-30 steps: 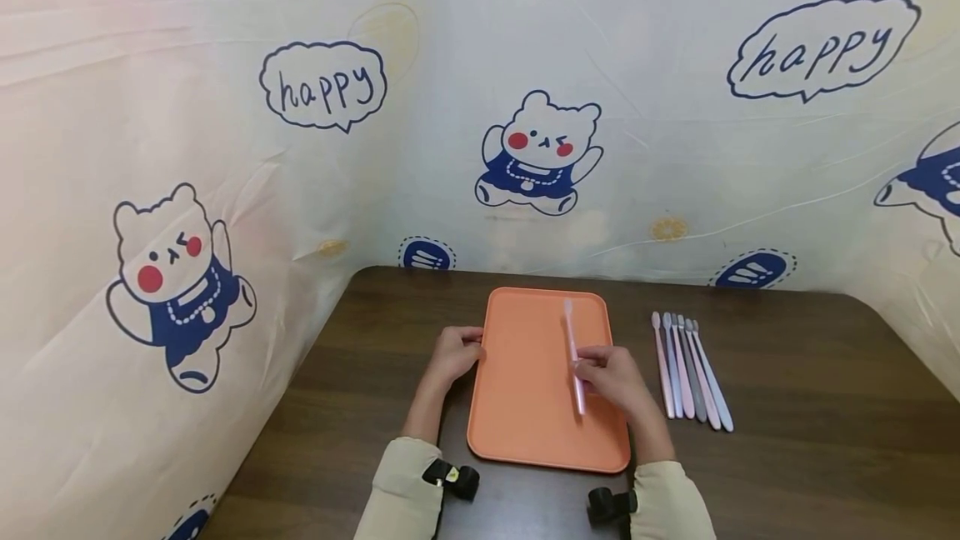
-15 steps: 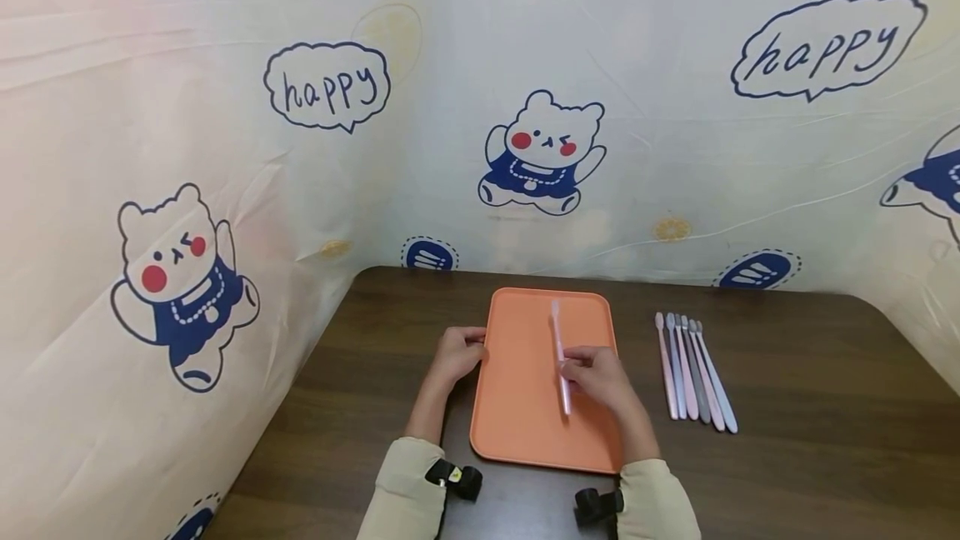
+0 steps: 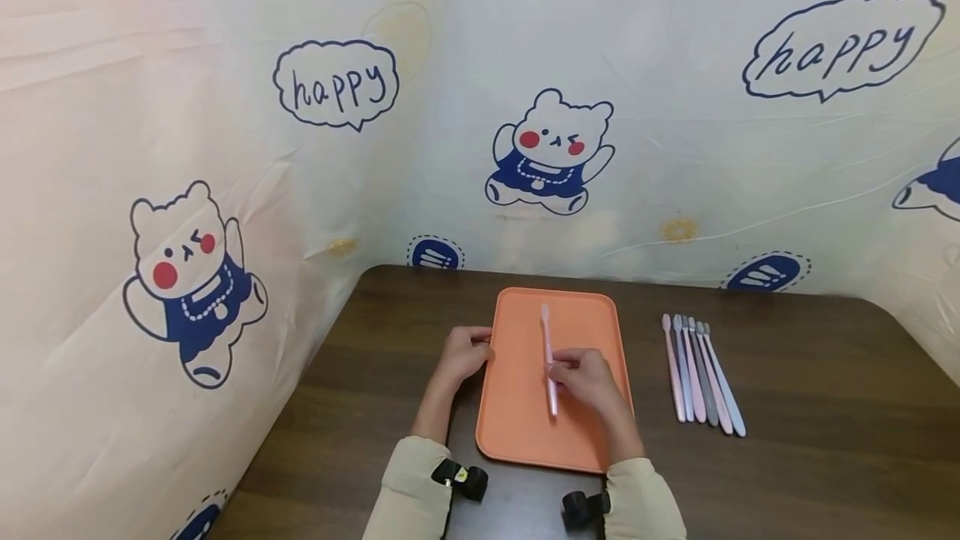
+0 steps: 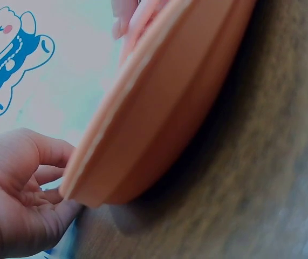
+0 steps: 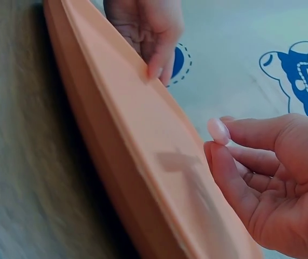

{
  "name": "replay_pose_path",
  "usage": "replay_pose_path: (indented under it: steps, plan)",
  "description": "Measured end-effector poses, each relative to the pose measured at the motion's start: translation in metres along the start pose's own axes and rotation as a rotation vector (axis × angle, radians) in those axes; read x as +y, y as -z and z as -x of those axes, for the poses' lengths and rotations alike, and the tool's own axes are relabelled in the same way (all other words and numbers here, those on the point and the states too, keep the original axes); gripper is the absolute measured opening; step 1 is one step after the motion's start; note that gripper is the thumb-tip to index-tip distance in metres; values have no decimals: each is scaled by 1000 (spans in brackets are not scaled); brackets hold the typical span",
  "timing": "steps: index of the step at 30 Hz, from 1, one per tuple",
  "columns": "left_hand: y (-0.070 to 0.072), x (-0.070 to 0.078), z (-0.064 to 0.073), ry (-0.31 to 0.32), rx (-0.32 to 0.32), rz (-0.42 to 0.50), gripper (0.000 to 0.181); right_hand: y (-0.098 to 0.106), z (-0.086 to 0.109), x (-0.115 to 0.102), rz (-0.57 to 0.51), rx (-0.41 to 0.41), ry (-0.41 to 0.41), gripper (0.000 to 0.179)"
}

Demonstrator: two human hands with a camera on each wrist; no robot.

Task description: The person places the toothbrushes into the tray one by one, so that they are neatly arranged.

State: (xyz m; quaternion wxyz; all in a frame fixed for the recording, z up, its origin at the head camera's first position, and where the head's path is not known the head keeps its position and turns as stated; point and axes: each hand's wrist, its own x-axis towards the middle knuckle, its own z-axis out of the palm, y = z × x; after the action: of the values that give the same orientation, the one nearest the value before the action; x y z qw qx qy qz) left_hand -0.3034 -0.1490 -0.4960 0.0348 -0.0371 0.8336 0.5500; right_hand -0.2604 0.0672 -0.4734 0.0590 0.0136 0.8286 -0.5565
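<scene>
A pink toothbrush (image 3: 547, 338) is pinched between the thumb and fingers of my right hand (image 3: 590, 379), over the orange tray (image 3: 513, 432). It points lengthwise along the tray, with its head at the far end. In the right wrist view the handle's rounded end (image 5: 218, 131) sticks out of the fingertips above the tray floor, where a shadow falls. My left hand (image 3: 462, 354) holds the tray's left rim; the left wrist view has thumb and fingers (image 4: 56, 151) pinching that edge.
To the right of the tray, several toothbrushes (image 3: 695, 377) in pink, blue and grey lie side by side on the dark wooden table (image 3: 817, 407). A pale curtain (image 3: 660, 148) with printed bears hangs behind and at the sides.
My right hand has carried the toothbrush leftward, from the tray's right part towards its middle. The left hand keeps its hold on the rim. The head view has shifted slightly.
</scene>
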Motion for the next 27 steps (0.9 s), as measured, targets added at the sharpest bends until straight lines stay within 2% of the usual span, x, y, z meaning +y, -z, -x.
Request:
replay_pose_path:
  steps: [7, 12, 17, 27]
  plan:
    - [0, 1, 0, 7, -12, 12, 43, -13, -7, 2, -16, 32, -19, 24]
    - [1, 2, 1, 9, -11, 14, 43, -20, -9, 2, 12, 40, -47, 23]
    - [1, 2, 0, -5, 0, 2, 43, -23, -10, 1, 47, 48, -47, 23]
    - [0, 2, 1, -4, 8, -10, 43, -29, -11, -3, 50, 53, -63, 25]
